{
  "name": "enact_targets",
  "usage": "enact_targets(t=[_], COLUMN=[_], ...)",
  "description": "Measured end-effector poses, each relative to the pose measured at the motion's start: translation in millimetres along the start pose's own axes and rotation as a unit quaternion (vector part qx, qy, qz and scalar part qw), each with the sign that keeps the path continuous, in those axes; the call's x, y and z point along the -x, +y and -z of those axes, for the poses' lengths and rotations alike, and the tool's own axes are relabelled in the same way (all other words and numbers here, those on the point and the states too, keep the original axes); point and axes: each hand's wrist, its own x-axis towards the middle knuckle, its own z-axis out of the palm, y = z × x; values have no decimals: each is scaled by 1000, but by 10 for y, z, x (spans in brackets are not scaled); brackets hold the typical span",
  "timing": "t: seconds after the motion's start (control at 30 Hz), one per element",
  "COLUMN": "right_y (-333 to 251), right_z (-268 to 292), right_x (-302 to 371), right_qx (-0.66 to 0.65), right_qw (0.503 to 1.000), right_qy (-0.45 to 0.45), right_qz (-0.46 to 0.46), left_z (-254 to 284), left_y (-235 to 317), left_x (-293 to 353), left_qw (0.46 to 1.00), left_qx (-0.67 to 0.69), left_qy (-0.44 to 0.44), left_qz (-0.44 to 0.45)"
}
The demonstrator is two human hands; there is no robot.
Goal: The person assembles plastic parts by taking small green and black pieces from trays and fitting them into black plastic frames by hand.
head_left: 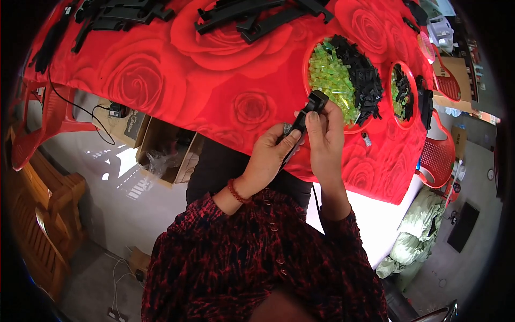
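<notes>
A long, narrow black plastic strip slants up between my hands, above the front edge of the table. My left hand is closed round its lower part, thumb on top, and a small grey patch shows between the fingers. Near the strip's upper end, my right hand pinches it with thumb and fingers. Just beyond the right hand stands a round red basket. Yellow-green see-through pieces fill its left side and small black pieces its right.
More black strips lie across the far side of the red rose-patterned tablecloth. A smaller red basket sits at right. Red chairs flank the table. Below the left edge is an open cardboard box; a black cable hangs nearby.
</notes>
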Motion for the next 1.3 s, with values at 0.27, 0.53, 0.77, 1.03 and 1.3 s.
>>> enact_targets(t=[0.27, 0.53, 0.77, 1.03, 1.3], right_y=[-105, -153, 2, 109, 91], right_z=[1, -37, -5, 43, 98], right_x=[35, 85, 66, -86, -186], right_qx=[32, 32, -14, -40, -56], right_qw=[999, 999, 999, 997, 997], right_qy=[-19, -17, 34, -6, 27], right_qz=[13, 20, -36, -64, -46], left_z=[92, 64, 137, 102, 412], left_y=[-63, -57, 62, 209, 411], left_x=[-10, 41, -45, -56, 55], left_qw=[981, 962, 955, 973, 970], left_qx=[-160, -221, -287, -226, -107], left_qy=[20, 69, 25, -40, -182], left_qz=[-110, -142, -75, 25, 121])
